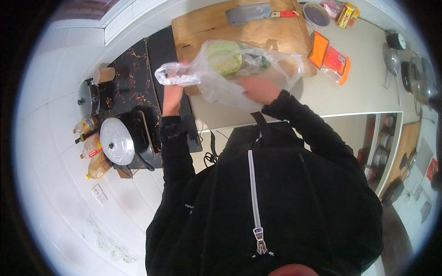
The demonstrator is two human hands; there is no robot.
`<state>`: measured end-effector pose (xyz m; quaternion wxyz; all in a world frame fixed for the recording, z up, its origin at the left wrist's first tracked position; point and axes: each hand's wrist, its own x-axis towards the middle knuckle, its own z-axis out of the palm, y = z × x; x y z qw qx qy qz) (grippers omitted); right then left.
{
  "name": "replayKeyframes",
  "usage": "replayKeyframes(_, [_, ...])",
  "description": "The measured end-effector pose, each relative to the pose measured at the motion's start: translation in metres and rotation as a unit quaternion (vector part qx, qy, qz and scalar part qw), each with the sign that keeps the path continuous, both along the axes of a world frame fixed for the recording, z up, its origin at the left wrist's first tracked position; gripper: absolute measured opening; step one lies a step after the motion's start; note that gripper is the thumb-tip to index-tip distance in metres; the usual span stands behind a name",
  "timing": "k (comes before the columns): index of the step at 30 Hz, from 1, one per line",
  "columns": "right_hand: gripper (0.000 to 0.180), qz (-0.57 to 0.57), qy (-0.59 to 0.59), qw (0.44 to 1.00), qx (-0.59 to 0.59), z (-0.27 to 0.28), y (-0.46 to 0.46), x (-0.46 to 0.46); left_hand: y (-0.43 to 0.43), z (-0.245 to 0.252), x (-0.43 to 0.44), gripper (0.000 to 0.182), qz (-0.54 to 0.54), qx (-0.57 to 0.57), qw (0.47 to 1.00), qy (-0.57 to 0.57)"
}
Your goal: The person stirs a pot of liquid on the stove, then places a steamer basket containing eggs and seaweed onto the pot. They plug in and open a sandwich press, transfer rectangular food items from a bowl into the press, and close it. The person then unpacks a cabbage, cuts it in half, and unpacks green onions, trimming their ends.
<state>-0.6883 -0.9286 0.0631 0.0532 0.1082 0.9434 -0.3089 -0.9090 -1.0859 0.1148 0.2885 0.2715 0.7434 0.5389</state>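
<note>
A thin clear plastic bag [221, 88] is spread above the near edge of a wooden cutting board [197, 31]. A pale green cabbage [224, 57], apparently a cut piece, shows through the film, with darker green produce [259, 63] to its right. My left hand [174, 91] grips the bunched end of the bag, and the film covers most of its fingers. At the bag's near side my right hand [260, 89] touches the film with curled fingers. Blur and film hide whether these fingertips pinch it. On the board's far part lies a cleaver [250, 13] with a red-and-white handle.
Right of the board are a bowl [316, 15], a small yellow box [347, 15] and orange-red food packets [335, 63]. A ladle [393, 63] lies farther right. On the left stand a lidded pan [117, 141], a lidded pot [89, 99], a cup [104, 75] and several bottles [91, 146].
</note>
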Motion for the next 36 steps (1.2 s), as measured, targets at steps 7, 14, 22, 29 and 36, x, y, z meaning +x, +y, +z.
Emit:
replayKeyframes(7, [0.017, -0.084, 0.047, 0.993, -0.060, -0.022, -0.033, -0.021, 0.052, 0.070, 0.091, 0.032, -0.268, 0.127, 0.932, 0.208])
replayKeyframes(14, [0.024, -0.017, 0.043, 0.999, -0.020, -0.045, -0.009, -0.018, 0.083, -0.080, 0.085, 0.015, -0.195, -0.186, 0.936, 0.225])
replayKeyframes(22, [0.049, -0.191, 0.063, 0.977, -0.069, -0.066, 0.055, -0.062, 0.005, -0.170, -0.005, 0.040, -0.141, -0.202, 0.876, 0.414])
replayKeyframes(29, [0.046, -0.178, 0.046, 0.975, -0.122, -0.076, 0.105, -0.110, 0.025, -0.170, -0.042, 0.035, -0.058, -0.114, 0.991, 0.036])
replayKeyframes(36, [0.066, -0.265, -0.096, 0.909, -0.307, -0.077, 0.079, -0.106, 0.036, -0.177, -0.053, 0.048, -0.074, -0.003, 0.938, -0.338])
